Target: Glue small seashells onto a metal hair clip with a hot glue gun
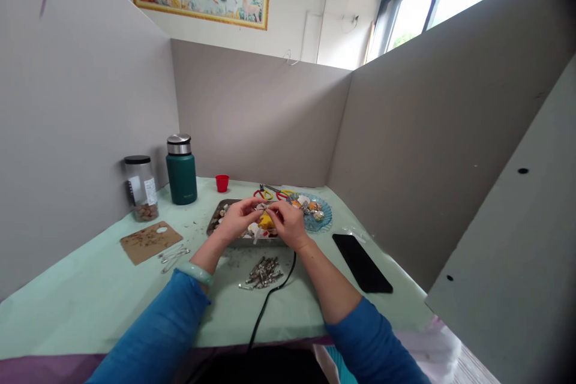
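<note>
My left hand (237,219) and my right hand (288,223) meet above a grey metal tray (238,242), fingertips pinched close together. Something small is between them, too small to make out. Just under the fingers show a yellow piece (266,221) and a whitish piece (255,231); whether these hang from the fingers or lie in the tray I cannot tell. Small mixed pieces fill the tray's left side, and my hands hide much of the rest. In front of the tray lies a pile of small silver metal clips or pins (264,272).
A blue glass plate (324,222) of small ornaments sits right of the tray, with red-and-yellow-handled pliers (283,194) behind. A black phone (362,264) lies right; a black cable (265,303) crosses the front. Leftward stand a green flask (182,177), a jar (143,189) and a red cup (222,183).
</note>
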Available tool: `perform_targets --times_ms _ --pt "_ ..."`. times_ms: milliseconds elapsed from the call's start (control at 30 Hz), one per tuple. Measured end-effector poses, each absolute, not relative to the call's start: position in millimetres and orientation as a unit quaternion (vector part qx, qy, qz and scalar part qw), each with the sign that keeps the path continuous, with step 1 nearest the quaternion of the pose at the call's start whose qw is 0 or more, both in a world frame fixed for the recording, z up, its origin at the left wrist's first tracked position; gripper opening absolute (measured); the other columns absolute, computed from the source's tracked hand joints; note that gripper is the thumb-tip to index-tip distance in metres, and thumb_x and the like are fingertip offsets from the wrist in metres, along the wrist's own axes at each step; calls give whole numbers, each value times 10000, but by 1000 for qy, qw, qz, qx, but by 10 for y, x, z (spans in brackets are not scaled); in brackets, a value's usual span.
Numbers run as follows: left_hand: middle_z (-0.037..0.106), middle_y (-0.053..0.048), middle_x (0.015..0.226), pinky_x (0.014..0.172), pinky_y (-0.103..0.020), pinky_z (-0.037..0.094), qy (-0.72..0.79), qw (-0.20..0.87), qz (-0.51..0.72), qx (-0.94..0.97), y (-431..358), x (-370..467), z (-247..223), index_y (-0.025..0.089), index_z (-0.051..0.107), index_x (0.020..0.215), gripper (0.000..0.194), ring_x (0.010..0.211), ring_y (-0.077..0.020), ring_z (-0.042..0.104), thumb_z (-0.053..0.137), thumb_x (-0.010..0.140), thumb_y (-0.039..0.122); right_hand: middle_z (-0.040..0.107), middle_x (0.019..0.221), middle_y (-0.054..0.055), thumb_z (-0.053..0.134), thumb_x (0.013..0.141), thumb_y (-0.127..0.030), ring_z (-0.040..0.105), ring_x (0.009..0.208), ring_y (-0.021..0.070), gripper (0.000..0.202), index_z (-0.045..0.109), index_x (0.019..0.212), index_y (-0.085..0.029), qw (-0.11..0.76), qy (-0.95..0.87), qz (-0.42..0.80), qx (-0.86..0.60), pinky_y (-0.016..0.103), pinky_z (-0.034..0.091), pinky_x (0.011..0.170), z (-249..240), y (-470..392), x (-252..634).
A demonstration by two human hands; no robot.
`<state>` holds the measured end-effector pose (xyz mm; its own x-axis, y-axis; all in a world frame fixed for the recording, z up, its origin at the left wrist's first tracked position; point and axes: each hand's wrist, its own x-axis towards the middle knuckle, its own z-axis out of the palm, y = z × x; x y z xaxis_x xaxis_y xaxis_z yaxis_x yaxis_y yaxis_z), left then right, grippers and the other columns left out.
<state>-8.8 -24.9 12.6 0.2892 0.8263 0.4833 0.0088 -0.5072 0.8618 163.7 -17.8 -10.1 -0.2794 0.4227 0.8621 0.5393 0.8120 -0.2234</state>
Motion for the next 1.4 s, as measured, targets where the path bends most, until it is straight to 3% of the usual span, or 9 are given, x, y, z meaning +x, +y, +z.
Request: perform_targets --times_ms 200,367,767,1400 --pt "682 -63 884 646 -269 496 287 474 510 658 -276 -98 148 136 641 1051 443 618 -120 590 720 647 300 645 850 72 464 896 -269 580 766 166 165 601 881 -179 527 -793 -59 -301 275 441 707 -100 -178 1637" --pt "681 -54 811 615 -262 494 290 509 501 637 -281 -103 130 118 613 1059 437 557 -106 583 711 667 282 636 816 59 479 890 -262 568 721 152 148 597 870 -174 543 -783 -65 -297 264 439 684 -105 -175 1631" --pt "678 -83 924 609 -258 492 283 522 521 614 -255 -96 99 117 604 1029 421 562 -102 599 732 651 250 642 798 52 498 877 -252 576 699 149 126 601 863 -180 543 -784 -79 -291 255 438 651 -129 -170 1616" --pt "678 -47 807 561 -236 481 279 516 525 617 -263 -80 107 122 594 997 396 524 -95 586 733 661 279 651 805 54 493 881 -258 579 690 145 140 610 870 -181 531 -793 -95 -285 254 446 637 -124 -186 1614"
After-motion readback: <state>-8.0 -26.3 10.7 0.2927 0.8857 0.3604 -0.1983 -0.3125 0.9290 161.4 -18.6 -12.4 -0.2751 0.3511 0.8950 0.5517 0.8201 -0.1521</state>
